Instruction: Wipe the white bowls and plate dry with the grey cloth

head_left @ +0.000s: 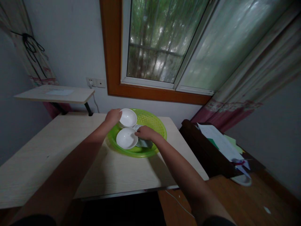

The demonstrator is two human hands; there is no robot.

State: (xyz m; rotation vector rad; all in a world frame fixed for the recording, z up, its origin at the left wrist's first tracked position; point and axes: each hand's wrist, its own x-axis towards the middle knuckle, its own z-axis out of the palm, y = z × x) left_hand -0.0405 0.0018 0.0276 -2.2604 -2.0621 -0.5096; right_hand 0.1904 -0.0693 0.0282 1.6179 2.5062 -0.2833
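A round, bright green plastic basket (154, 121) sits on the pale wooden table. Two white bowls are in it, openings facing up. My left hand (113, 116) grips the left rim of the farther bowl (128, 118), fingers closed on its edge. The nearer bowl (127, 138) has my right hand (146, 133) at its right rim, thumb and fingers pinched there. Under and beside my right hand lies a greyish, crumpled cloth-like piece (144, 143), partly covered by that hand. Whether the bowls touch the basket floor is hard to make out.
A small raised shelf (58, 94) stands at the table's left back. Behind the table (122, 175) are a wall socket (96, 82) and a window with an orange-brown frame (150, 96). To the right, a dark brown piece of furniture (207, 150) holds papers (219, 141).
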